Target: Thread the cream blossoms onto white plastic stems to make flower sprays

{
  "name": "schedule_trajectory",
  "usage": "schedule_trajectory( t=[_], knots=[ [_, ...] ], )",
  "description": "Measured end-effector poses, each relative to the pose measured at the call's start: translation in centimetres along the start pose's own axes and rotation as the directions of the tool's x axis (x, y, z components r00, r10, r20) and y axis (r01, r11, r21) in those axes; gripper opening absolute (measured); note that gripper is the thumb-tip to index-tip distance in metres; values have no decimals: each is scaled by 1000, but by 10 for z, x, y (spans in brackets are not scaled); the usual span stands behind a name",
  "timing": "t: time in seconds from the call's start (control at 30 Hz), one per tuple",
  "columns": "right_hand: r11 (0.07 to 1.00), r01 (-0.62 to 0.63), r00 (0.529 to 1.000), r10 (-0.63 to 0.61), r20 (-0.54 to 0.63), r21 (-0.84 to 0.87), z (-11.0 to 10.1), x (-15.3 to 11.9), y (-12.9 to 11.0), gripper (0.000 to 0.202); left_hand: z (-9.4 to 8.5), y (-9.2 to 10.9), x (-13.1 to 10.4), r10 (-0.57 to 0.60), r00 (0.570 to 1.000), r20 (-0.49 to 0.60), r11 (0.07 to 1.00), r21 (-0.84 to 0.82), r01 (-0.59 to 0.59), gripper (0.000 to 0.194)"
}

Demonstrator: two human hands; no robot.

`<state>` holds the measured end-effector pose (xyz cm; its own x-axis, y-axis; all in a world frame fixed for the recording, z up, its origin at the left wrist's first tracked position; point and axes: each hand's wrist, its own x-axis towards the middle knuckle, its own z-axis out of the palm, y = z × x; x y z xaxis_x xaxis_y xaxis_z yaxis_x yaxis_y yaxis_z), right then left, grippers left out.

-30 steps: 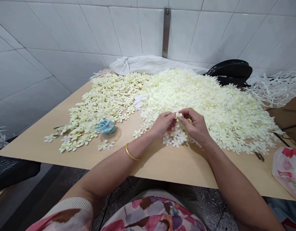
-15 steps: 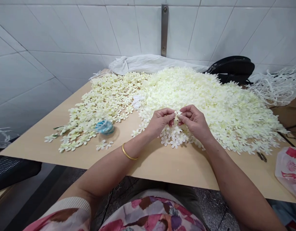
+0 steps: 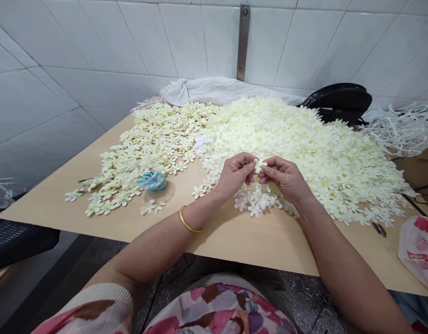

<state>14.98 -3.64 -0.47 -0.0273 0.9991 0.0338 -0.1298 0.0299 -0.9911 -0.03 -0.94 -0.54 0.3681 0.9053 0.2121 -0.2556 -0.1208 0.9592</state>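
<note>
Between my fingertips is a small white artificial flower (image 3: pixel 259 165), its open face turned up toward me. My left hand (image 3: pixel 236 172) pinches it from the left, and my right hand (image 3: pixel 283 178) pinches its right side. Both hands are over the front of a large heap of loose white artificial flowers (image 3: pixel 304 134). To the left spreads a flatter pile of creamier flowers (image 3: pixel 158 134). A blue and white ball of yarn-like material (image 3: pixel 153 181) rests by that pile's front edge, with a few single flowers (image 3: pixel 152 207) just before it.
The wooden table (image 3: pixel 214 232) meets a tiled wall. Behind the heap lie a white plastic bag (image 3: pixel 214 90) and a black case (image 3: pixel 339 102). White stringy strands (image 3: pixel 405 127), small dark snips (image 3: pixel 379 229) and a printed plastic bag (image 3: pixel 419 250) are at the right.
The flower between my fingers has turned so its petals now face me. My right hand has shifted slightly right and lower. The view has tilted a little.
</note>
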Motion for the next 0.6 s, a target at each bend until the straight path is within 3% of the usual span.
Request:
schedule_trajectory(
  t=[0.27,0.37,0.43,0.5,0.6],
  knots=[
    [993,95,995,-95,-8,-70,3,0,4,25,-4,-3,3,-161,983,86,981,-96,169,29],
    [983,122,992,-124,-8,-135,3,-2,4,21,-6,-3,4,-239,959,155,962,-93,255,22],
    [956,168,984,-176,-12,-242,6,-5,4,15,-4,-2,4,-251,957,141,962,-70,263,13],
    [852,274,951,-309,-6,-447,12,-9,4,9,-1,-1,2,-215,974,77,976,-26,218,6],
    [578,423,834,-549,50,-698,21,-15,6,12,4,0,-2,-105,994,-20,994,24,106,7]
  ],
)
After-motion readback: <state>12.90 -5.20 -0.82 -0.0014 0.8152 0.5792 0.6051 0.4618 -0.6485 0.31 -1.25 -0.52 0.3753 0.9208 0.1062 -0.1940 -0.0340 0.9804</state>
